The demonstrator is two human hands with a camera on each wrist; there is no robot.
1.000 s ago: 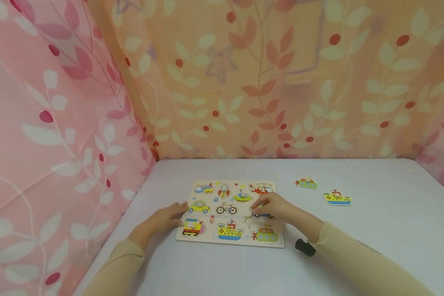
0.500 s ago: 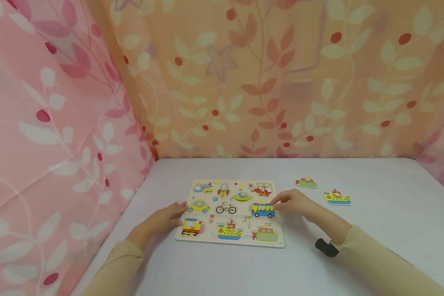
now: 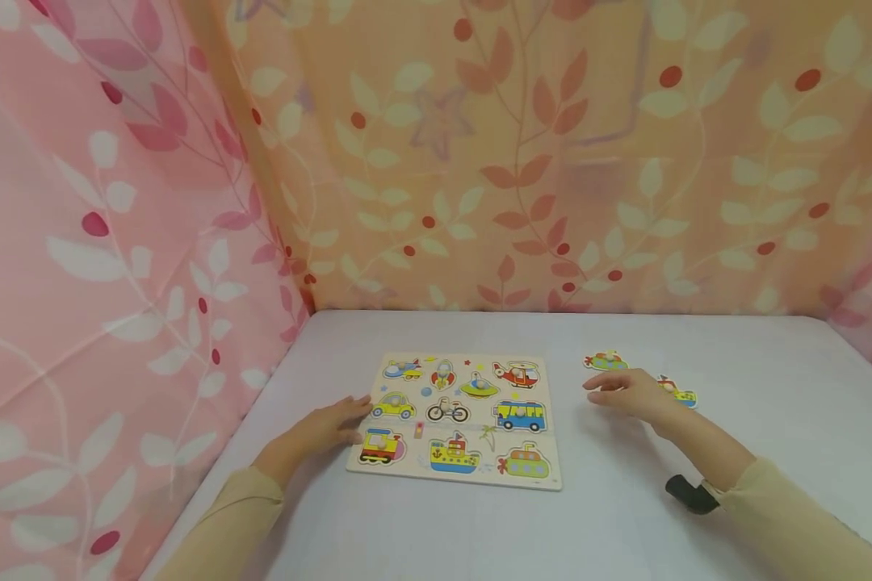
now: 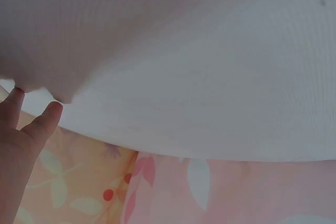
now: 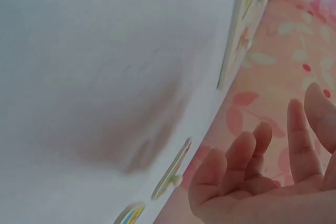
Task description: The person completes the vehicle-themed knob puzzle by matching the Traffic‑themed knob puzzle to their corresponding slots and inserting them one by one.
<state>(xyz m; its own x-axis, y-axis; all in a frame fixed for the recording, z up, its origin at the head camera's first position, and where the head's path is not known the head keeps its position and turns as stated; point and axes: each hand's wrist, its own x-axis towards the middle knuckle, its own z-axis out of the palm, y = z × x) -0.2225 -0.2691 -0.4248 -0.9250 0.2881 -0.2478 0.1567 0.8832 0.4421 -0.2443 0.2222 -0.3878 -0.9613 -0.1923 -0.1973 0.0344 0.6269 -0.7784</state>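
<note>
A wooden knob puzzle board (image 3: 416,452) with colourful vehicles lies on the table. My left hand (image 3: 320,429) rests at its left edge, fingers extended. The bus piece (image 3: 521,415) sits in its slot at the board's right side. My right hand (image 3: 635,394) hovers right of the board, fingers loosely bent and holding nothing. Just beyond its fingers lies the loose submarine piece (image 3: 606,362). A loose ship piece (image 3: 679,392) is partly hidden behind this hand. In the right wrist view, the hand (image 5: 262,182) is apart from both loose pieces, whose edges show.
A white cloth covers the table (image 3: 480,532). Pink patterned fabric (image 3: 153,242) hangs on the left, and orange patterned fabric (image 3: 480,161) hangs behind. A black object (image 3: 692,494) is at the right wrist.
My right hand has let go of the bus piece and moved right, off the board towards the loose pieces. The bus is now uncovered. My left hand stays at the board's edge.
</note>
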